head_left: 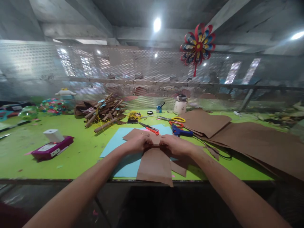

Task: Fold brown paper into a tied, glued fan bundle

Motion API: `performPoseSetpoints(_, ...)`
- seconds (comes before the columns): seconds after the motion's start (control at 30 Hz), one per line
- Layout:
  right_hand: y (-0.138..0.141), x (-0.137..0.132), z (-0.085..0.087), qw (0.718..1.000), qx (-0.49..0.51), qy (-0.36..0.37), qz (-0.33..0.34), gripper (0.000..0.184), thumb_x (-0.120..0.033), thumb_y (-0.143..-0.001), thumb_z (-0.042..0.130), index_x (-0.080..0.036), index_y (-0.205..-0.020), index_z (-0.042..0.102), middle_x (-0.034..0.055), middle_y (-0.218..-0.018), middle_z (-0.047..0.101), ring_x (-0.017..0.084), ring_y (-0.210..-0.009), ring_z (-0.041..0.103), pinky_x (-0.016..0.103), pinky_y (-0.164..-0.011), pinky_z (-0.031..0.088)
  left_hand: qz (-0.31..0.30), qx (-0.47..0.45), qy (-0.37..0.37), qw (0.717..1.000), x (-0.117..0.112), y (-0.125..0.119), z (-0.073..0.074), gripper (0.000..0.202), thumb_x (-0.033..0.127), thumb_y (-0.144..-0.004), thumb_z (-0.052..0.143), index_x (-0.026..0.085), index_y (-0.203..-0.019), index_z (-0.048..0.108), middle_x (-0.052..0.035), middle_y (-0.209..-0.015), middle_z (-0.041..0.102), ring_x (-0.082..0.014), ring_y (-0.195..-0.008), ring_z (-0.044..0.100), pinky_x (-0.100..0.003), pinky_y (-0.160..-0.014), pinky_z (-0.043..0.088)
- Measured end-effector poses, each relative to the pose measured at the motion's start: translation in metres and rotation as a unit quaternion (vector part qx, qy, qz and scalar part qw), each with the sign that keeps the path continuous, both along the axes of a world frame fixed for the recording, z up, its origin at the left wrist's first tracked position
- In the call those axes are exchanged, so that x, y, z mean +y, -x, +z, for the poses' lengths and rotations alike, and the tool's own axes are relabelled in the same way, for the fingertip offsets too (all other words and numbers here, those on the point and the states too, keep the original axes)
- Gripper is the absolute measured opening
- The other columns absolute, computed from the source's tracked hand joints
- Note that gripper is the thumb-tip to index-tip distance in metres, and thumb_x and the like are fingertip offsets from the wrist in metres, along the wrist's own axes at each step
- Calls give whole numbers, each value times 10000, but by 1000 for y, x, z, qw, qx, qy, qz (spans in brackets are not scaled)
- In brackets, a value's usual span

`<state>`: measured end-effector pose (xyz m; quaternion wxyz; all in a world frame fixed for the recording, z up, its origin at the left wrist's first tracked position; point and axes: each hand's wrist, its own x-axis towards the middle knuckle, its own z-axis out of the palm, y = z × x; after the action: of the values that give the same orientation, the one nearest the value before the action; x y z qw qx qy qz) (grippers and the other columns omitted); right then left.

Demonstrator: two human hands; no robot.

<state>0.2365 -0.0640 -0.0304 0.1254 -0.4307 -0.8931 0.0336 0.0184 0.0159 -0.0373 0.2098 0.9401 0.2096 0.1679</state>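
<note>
A piece of brown kraft paper [155, 164] lies before me, its near end reaching just past the table edge. Across it runs a narrow fold or strip, pinched at the left by my left hand [139, 141] and at the right by my right hand [177, 144]. Both hands have their fingers closed on the paper, with fingertips partly hidden. Underneath are light blue sheets [114, 142] and another brown piece [180, 167]. A red-handled cutter [152, 129] rests just beyond my hands. The blue glue gun [181, 131] lies beyond my right hand.
Yellow-handled scissors [177, 119] lie behind the glue gun. Large brown sheets [256, 136] spread over the right side. Rolled brown paper tubes [106, 110] are heaped at back left. A purple tissue pack [53, 148] sits left; a white bottle [180, 105] stands at the back.
</note>
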Motion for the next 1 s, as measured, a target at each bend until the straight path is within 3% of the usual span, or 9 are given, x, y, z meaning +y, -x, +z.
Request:
performPoseSetpoints(0.17,2,-8,4,1000,-19,-2,-13,156,-93,-770,525,-171,-902,555,73,-964,578,168,-822,503,246,-636,324,-1,92,-94,991,-1,2,5,255,93,-735,485,185,-851,693,-24,-734,594,-132,-637,470,-232,-555,285)
performPoseSetpoints(0.37,10,-9,1,994,-93,-31,-48,153,-103,-791,503,-158,-925,550,96,-992,568,203,-885,488,278,-660,321,-6,93,-139,986,-8,1,10,209,147,-786,486,189,-834,685,-28,-745,581,-136,-666,478,-232,-577,297)
performPoseSetpoints(0.63,15,-10,4,994,-84,-21,-69,172,-230,-891,410,-162,-902,567,88,-994,573,202,-884,495,293,-699,341,15,102,-176,979,-12,0,9,137,174,-777,522,159,-739,653,-21,-699,551,-113,-599,451,-223,-528,269)
performPoseSetpoints(0.8,18,-14,3,996,-60,-5,-72,147,-131,-840,451,-151,-942,556,109,-1045,546,198,-883,495,290,-709,365,19,79,-184,979,-13,0,5,116,162,-777,518,149,-741,627,-37,-731,570,-134,-654,480,-231,-555,299)
performPoseSetpoints(1.0,21,-22,2,997,-43,-34,-48,274,-48,-782,465,-136,-1034,528,114,-1092,541,201,-973,492,294,-807,386,10,77,-173,982,-11,1,3,124,200,-787,523,152,-729,622,-46,-732,585,-139,-642,471,-253,-583,309)
